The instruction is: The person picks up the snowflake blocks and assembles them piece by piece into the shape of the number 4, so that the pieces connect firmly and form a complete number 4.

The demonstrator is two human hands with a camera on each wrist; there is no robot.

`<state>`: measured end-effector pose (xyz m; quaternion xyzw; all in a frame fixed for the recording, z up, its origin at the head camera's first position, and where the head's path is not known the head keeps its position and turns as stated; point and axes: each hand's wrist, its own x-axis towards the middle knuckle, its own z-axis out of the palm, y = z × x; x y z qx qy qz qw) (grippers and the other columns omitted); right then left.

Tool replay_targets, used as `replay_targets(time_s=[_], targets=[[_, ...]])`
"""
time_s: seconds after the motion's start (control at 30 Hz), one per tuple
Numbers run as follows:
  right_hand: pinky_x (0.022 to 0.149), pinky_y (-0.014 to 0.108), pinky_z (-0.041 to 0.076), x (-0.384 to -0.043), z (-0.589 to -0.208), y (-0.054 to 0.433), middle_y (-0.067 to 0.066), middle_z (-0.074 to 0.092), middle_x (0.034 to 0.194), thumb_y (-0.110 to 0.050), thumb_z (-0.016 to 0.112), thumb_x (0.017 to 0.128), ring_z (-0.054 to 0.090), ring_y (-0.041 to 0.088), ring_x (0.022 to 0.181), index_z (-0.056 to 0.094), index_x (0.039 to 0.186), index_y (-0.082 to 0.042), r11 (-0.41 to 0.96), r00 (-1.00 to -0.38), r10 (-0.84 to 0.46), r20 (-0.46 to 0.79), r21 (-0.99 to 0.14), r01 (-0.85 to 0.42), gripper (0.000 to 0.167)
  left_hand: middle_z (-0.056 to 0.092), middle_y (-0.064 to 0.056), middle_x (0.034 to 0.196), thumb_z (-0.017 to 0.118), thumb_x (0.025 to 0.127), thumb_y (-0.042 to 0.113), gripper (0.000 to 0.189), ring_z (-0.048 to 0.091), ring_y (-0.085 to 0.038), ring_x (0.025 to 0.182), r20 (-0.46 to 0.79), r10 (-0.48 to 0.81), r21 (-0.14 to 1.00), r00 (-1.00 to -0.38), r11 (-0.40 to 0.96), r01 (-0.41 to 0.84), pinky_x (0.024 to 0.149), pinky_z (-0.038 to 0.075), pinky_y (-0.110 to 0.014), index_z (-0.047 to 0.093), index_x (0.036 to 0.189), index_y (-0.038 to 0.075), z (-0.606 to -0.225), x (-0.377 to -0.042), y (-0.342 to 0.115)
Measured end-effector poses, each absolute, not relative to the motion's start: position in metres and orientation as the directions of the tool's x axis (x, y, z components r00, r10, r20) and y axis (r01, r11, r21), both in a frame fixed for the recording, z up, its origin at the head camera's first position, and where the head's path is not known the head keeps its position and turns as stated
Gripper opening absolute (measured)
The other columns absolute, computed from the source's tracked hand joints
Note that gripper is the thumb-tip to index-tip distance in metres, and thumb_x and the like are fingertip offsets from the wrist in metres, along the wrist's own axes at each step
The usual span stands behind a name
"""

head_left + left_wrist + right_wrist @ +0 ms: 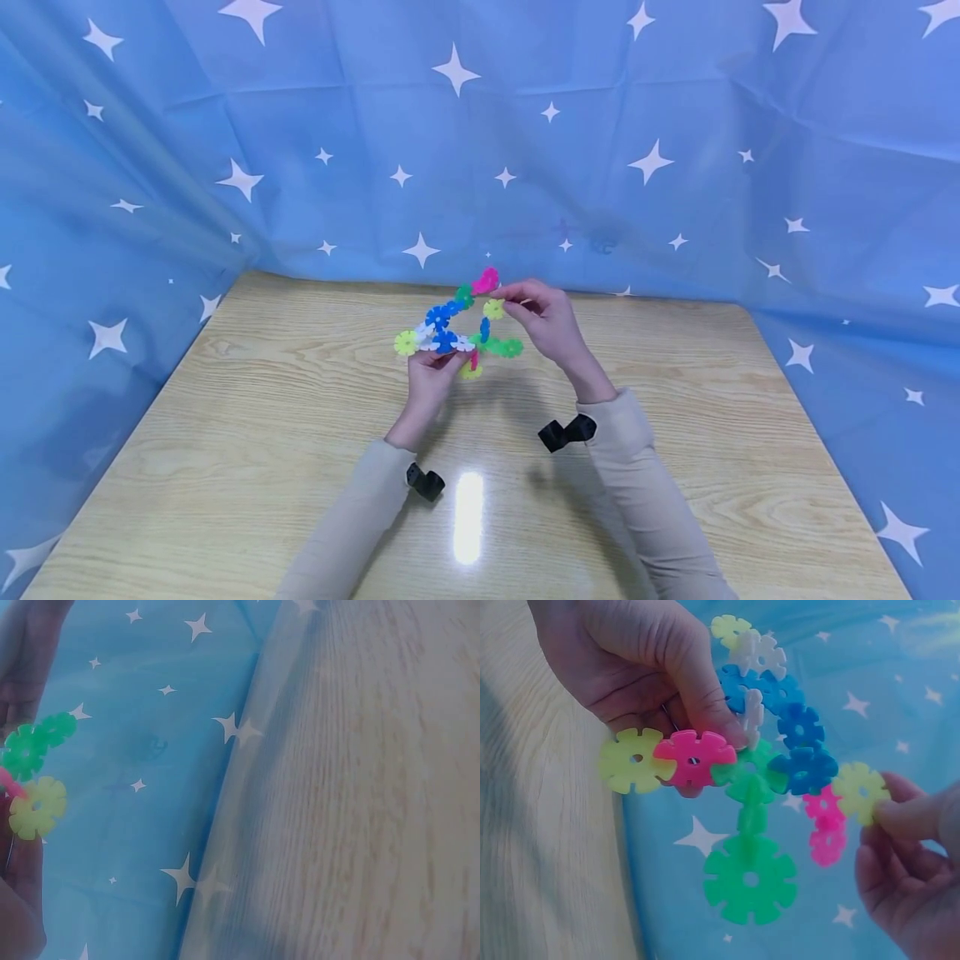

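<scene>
A structure of interlocking notched plastic discs (pixel 445 342) is held up over the table, in yellow, white, blue, green and pink. My left hand (pixel 431 379) grips it from below, thumb close to a white disc (pixel 754 718) and the pink disc (pixel 695 759). With thumb and forefinger my right hand (pixel 551 325) pinches a yellow disc (pixel 860 791), whose edge meets a blue disc (pixel 804 771). A large green disc (pixel 751 880) juts out from the near side. Behind the yellow one, two pink discs (pixel 826 838) hang at the end of a branch.
The wooden table (pixel 247 400) spreads below both hands. A blue cloth (pixel 502 125) with white stars hangs behind it and along the sides. Black wrist cameras (pixel 567 432) sit on both sleeves. Light glares off the tabletop near the front.
</scene>
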<state>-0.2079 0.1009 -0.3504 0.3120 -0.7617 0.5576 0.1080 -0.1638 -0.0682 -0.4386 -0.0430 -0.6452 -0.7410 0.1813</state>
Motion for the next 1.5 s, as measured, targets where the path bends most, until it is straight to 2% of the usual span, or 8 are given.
replay_targets(time_s=[0.3,0.63,0.77,0.9,1.13,1.33,1.43,1.5], targets=[[0.066,0.02,0.049,-0.208,-0.346,0.098,0.022,0.064,0.092,0.015,0.055,0.086,0.057,0.031,0.08,0.068,0.095,0.009,0.233,-0.757,-0.401,0.516,-0.742,-0.629,0.017,0.063,-0.032,0.093,0.065,0.079,-0.014,0.016,0.061,0.004,0.075,0.301,-0.193,0.945,-0.934,-0.072,0.319,0.071,0.054,-0.015,0.062,0.094,-0.019,-0.421,-0.153,-0.068],[0.064,0.026,0.056,-0.209,-0.34,0.095,0.014,0.069,0.09,0.014,0.064,0.08,0.064,0.024,0.074,0.072,0.094,0.003,0.238,-0.628,-0.5,0.596,-0.603,-0.761,0.019,0.062,-0.035,0.086,0.062,0.079,-0.016,0.008,0.059,0.003,0.069,0.311,-0.256,0.936,-0.915,-0.085,0.342,0.064,0.052,-0.011,0.061,0.085,-0.022,-0.413,-0.144,-0.063],[0.063,0.026,0.056,-0.21,-0.34,0.094,0.015,0.07,0.087,0.013,0.065,0.08,0.065,0.024,0.072,0.072,0.091,0.005,0.241,-0.62,-0.505,0.601,-0.592,-0.769,0.015,0.066,-0.018,0.073,0.061,0.078,-0.018,0.005,0.059,0.001,0.066,0.315,-0.303,0.924,-0.899,-0.12,0.364,0.06,0.052,-0.012,0.061,0.078,-0.023,-0.413,-0.144,-0.061],[0.06,0.026,0.056,-0.211,-0.339,0.093,0.015,0.069,0.084,0.014,0.064,0.08,0.064,0.023,0.068,0.071,0.089,0.005,0.253,-0.638,-0.5,0.585,-0.606,-0.754,0.014,0.065,0.001,0.072,0.06,0.077,-0.019,0.007,0.061,-0.001,0.068,0.286,-0.322,0.915,-0.902,-0.186,0.357,0.063,0.054,-0.014,0.06,0.081,-0.025,-0.411,-0.143,-0.059],[0.052,0.021,0.052,-0.211,-0.342,0.097,0.015,0.068,0.084,0.012,0.061,0.084,0.061,0.03,0.064,0.071,0.09,0.005,0.249,-0.704,-0.481,0.523,-0.688,-0.682,0.015,0.067,-0.02,0.076,0.063,0.078,-0.014,0.008,0.059,0.001,0.066,0.273,-0.313,0.933,-0.91,-0.144,0.33,0.054,0.048,-0.012,0.064,0.082,-0.022,-0.407,-0.143,-0.056],[0.059,0.021,0.052,-0.204,-0.344,0.1,0.015,0.068,0.086,0.006,0.063,0.085,0.059,0.021,0.07,0.071,0.097,0.004,0.268,-0.74,-0.377,0.556,-0.7,-0.662,0.014,0.068,-0.001,0.072,0.066,0.078,-0.012,0.01,0.058,0.001,0.066,0.296,-0.3,0.913,-0.907,-0.19,0.361,0.049,0.044,-0.01,0.064,0.081,-0.021,-0.428,-0.157,-0.052],[0.066,0.025,0.054,-0.202,-0.357,0.104,0.013,0.067,0.09,-0.002,0.065,0.087,0.06,0.02,0.076,0.069,0.102,0.003,0.279,-0.797,-0.291,0.529,-0.75,-0.6,0.016,0.069,0.0,0.073,0.067,0.078,-0.011,0.013,0.062,-0.001,0.067,0.269,-0.316,0.902,-0.91,-0.249,0.353,0.054,0.05,-0.011,0.063,0.083,-0.022,-0.436,-0.163,-0.051],[0.069,0.027,0.055,-0.199,-0.365,0.107,0.013,0.067,0.095,-0.007,0.066,0.088,0.061,0.021,0.082,0.067,0.106,0.001,0.289,-0.844,-0.291,0.45,-0.8,-0.526,0.02,0.069,0.002,0.073,0.067,0.078,-0.011,0.015,0.064,-0.002,0.069,0.236,-0.324,0.9,-0.916,-0.282,0.332,0.06,0.053,-0.014,0.062,0.086,-0.023,-0.436,-0.163,-0.051]])
